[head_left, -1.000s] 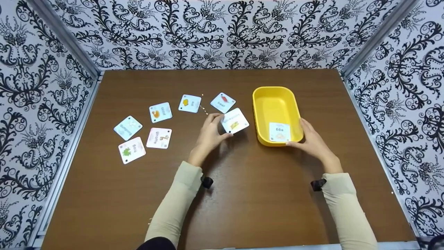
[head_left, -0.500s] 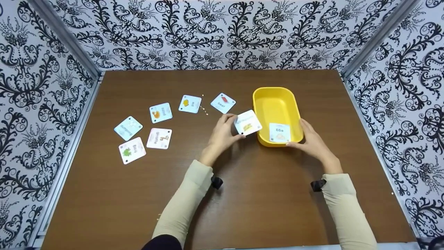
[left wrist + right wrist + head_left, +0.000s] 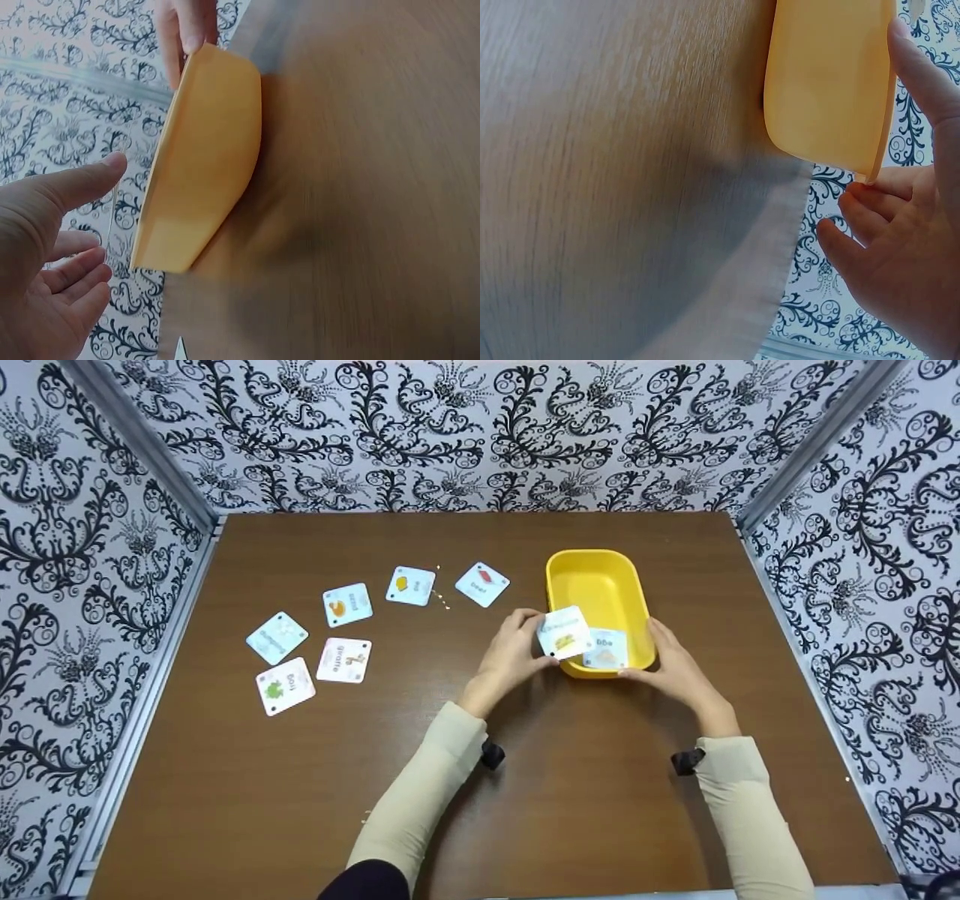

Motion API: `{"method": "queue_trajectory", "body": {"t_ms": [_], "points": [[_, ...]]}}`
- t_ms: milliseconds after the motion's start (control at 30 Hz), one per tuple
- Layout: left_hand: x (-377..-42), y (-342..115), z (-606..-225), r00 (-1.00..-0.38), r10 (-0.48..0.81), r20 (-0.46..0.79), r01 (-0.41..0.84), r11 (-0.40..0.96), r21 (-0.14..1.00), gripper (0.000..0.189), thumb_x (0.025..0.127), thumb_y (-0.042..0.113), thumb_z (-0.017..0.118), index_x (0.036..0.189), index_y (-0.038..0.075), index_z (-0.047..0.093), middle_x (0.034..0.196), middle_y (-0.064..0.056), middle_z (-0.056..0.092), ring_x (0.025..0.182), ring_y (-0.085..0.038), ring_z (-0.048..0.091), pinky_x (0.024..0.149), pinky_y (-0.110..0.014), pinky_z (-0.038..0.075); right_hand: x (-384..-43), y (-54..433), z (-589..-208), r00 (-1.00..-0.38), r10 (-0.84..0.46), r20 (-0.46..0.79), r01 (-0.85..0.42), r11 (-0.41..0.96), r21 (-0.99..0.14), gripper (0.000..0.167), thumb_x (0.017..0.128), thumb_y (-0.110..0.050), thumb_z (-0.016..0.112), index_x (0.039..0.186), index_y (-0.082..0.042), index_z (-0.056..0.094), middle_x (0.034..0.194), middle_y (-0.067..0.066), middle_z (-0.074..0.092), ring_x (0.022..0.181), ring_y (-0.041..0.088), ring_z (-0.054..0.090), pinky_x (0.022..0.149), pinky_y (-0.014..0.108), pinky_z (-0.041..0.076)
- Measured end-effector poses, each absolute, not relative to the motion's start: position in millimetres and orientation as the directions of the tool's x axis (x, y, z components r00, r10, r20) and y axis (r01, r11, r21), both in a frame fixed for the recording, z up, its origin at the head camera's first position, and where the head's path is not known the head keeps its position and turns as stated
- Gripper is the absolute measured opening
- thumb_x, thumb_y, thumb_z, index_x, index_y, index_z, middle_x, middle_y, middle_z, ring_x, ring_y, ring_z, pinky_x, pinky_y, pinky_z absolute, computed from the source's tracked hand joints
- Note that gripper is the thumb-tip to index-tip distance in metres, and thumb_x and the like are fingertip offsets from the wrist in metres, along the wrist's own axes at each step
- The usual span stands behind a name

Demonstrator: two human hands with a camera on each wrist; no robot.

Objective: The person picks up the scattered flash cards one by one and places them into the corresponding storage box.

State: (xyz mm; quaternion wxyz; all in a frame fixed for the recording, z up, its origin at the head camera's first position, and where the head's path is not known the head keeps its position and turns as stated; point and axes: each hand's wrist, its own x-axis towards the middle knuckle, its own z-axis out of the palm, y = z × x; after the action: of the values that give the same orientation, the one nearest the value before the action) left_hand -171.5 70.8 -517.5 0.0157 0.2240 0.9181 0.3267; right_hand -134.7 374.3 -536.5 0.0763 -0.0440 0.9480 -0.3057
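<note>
White wallpaper [image 3: 450,435] w/ black scrollwork is seen on the back & side walls, w/ metal corner posts [image 3: 139,442] btwn. Below, a brown wood-grain tabletop [image 3: 600,795] is shown. Two beige sleeves [image 3: 420,791] are extended over its near edge.

The yellow plastic tray [image 3: 596,585] is set R of the tabletop's middle, closer to the far edge than the near. Its near R corner is gripped by the R hand [image 3: 679,671], thumb at the near rim, fingers along the R side.

By the L hand [image 3: 514,649], a white square card [image 3: 562,631] w/ a yellow pic is pinched btwn thumb & fingers; its word is blurred. In the head view it is held over the tray's near L corner, w/ part of the egg card [image 3: 607,649] at the tray's near end covered; whether the rim is touched can't be told.

Toward the tabletop's L edge, a pale blue card [image 3: 277,638], a green-pic card [image 3: 286,687] & the giraffe card [image 3: 343,660] are grouped. Nearer the far edge, an orange-pic card [image 3: 347,604], a yellow-pic card [image 3: 410,586] & a red-pic card [image 3: 482,584] are spread. Small black devices [image 3: 492,755] are worn at both wrists.
</note>
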Motion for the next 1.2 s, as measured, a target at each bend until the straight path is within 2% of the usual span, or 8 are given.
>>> {"method": "queue_trajectory", "body": {"t_ms": [267,633,933,1200], "points": [[-170,93,-515,-0.883,0.457,0.104,0.433,0.710,0.556,0.072,0.082,0.034,0.082,0.143,0.008,0.052,0.143,-0.006,0.049,0.130,-0.020,0.049,0.111,-0.031,0.044,-137,375,-537,-0.983,-0.133,-0.129,-0.035,0.817,-0.576,0.117,0.081,-0.055,0.076,0.158,0.002,0.008,0.166,0.023,0.009,0.151,0.044,0.017,0.122,0.062,0.020],[-169,120,-523,-0.866,0.489,0.109,0.477,0.738,0.477,0.074,0.084,0.036,0.080,0.145,0.008,0.049,0.144,-0.004,0.048,0.131,-0.017,0.048,0.109,-0.028,0.047,-135,374,-536,-0.981,-0.130,-0.141,-0.024,0.813,-0.582,0.116,0.082,-0.057,0.074,0.159,-0.001,0.007,0.166,0.022,0.008,0.151,0.045,0.018,0.121,0.063,0.020],[-168,125,-530,-0.855,0.496,0.148,0.511,0.761,0.400,0.071,0.086,0.042,0.077,0.144,0.011,0.050,0.146,-0.002,0.050,0.136,-0.017,0.047,0.116,-0.027,0.039,-136,372,-535,-0.985,-0.141,-0.099,-0.057,0.807,-0.587,0.114,0.082,-0.051,0.077,0.159,0.000,0.011,0.165,0.023,0.012,0.150,0.045,0.021,0.120,0.063,0.022],[-162,114,-527,-0.854,0.484,0.191,0.516,0.741,0.431,0.068,0.085,0.041,0.078,0.141,0.012,0.051,0.148,-0.002,0.049,0.138,-0.017,0.045,0.118,-0.026,0.036,-135,374,-535,-0.985,-0.152,-0.080,-0.077,0.806,-0.587,0.113,0.081,-0.050,0.078,0.159,-0.002,0.012,0.165,0.023,0.014,0.149,0.044,0.023,0.120,0.062,0.023]]}}
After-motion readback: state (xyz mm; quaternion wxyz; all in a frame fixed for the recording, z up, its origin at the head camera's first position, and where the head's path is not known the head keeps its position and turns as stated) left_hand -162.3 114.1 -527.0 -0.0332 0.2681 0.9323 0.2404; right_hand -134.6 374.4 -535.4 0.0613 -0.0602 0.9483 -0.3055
